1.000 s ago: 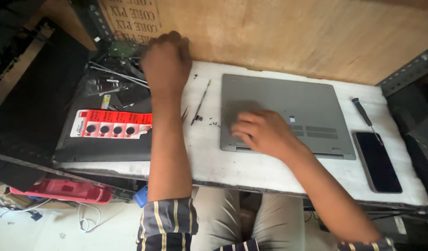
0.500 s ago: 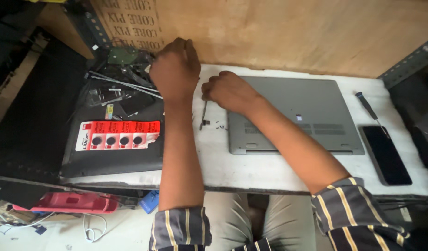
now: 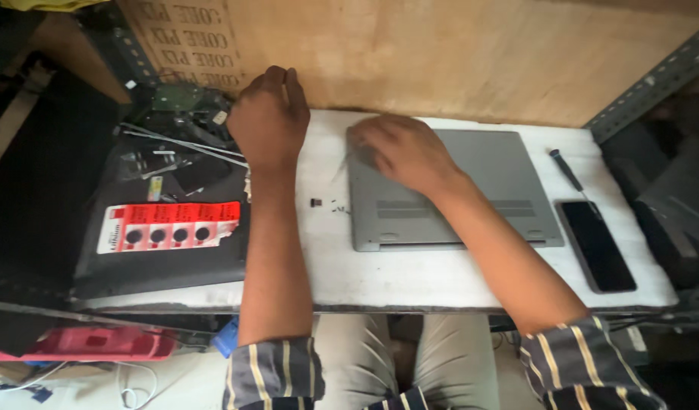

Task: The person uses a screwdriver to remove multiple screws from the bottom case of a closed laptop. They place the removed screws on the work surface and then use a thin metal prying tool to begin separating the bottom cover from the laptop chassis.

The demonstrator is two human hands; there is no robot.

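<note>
While the left hand (image 3: 267,121) rests curled and empty at the white table's (image 3: 410,277) back edge, the blurred right hand (image 3: 399,148) covers the back-left corner of the upturned grey laptop (image 3: 471,201); its grip I cannot tell. Tiny screws (image 3: 330,203) lie just left of the laptop.

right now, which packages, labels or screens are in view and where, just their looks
Blister card: on the dark laptop at left, flat red and white strip holding round coin cells.
Phone: right end of the white table, slim black rectangle, screen dark.
Cardboard sheet: behind the table, brown, dark print at its left end.
</note>
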